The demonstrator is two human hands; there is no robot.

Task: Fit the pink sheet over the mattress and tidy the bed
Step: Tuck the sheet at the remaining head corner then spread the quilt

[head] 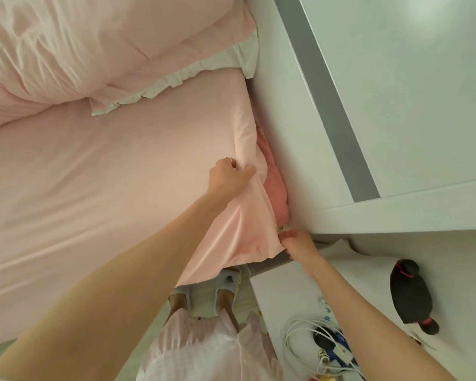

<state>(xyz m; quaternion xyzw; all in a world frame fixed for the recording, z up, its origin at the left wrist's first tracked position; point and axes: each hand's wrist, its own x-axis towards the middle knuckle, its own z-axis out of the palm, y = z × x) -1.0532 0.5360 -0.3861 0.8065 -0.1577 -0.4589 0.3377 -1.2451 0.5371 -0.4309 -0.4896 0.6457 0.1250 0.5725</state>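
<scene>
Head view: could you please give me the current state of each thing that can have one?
pink sheet: smooth over the top, corner lifted and bunched, not yet tucked
left hand: pinches a fold of the sheet at the mattress edge
right hand: grips the sheet's loose corner
pillow: lying at the head of the bed
white cable: coiled on the bedside surface

The mattress itself is hidden under the pink sheet. The left hand has its fingertips buried in a fold, and the right hand curls its fingers out of sight behind the sheet's hem. The pillow runs off the top edge. Small items among the cables are too tangled to identify.
</scene>
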